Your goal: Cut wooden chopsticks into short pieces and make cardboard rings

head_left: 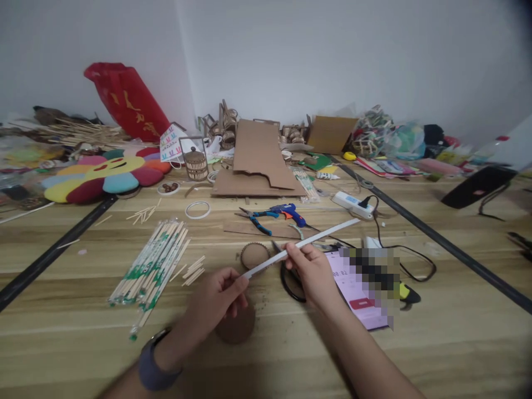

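Observation:
A thin white strip (328,231) slants up to the right above the table. My left hand (220,296) pinches its lower end between thumb and fingers. Partway along it, my right hand (310,271) grips the strip with thumb and fingertips. A round brown cardboard disc (239,327) lies beneath my left hand. Just beyond the strip sits a second disc (255,257) with a notched rim. Next to my right hand is a black loop (291,288), perhaps a scissor handle, partly hidden by that hand.
Bundled wooden chopsticks (152,266) and short cut sticks (194,270) lie left. Pliers (257,220), a blue glue gun (288,211) and a power strip (353,205) lie beyond the hands. A phone (357,293) is at right. Cardboard (260,147) stands at the back.

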Demonstrator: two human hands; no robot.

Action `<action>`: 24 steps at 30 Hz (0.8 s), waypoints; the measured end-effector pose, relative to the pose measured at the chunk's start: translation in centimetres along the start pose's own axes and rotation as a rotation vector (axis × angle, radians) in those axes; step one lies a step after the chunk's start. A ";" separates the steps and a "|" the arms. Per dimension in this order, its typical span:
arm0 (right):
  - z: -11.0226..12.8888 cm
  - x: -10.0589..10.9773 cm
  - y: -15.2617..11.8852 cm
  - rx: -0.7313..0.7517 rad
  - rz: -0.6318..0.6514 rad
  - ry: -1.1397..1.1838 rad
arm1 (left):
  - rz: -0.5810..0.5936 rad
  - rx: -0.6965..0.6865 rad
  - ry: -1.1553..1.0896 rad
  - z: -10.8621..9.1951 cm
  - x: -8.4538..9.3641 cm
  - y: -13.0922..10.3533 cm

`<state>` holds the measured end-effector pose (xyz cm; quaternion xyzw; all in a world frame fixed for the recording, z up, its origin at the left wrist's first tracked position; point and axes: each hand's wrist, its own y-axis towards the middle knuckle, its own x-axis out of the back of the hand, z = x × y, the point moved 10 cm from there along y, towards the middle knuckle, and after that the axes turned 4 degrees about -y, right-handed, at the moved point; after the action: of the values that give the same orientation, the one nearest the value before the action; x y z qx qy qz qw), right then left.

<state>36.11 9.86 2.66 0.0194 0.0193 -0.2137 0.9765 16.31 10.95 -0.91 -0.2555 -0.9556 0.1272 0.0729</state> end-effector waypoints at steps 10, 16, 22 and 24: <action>3.9 -5.3 -4.7 0.674 0.269 -0.782 | -0.051 -0.028 -0.047 0.0 0.5 0.3; 6.1 -7.9 -9.0 1.133 0.185 -1.061 | -0.026 -0.138 0.138 -0.9 -0.5 -0.4; 5.2 -8.4 -9.2 1.105 0.198 -1.229 | -0.047 -0.173 0.139 -1.8 -0.6 -0.9; 5.4 -8.0 -9.2 1.079 0.160 -1.223 | -0.038 -0.146 0.028 -1.4 -0.7 -0.8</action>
<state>25.12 4.60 8.17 0.3680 -0.6237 -0.0961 0.6829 16.82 10.21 0.65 -0.2435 -0.9660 0.0523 0.0697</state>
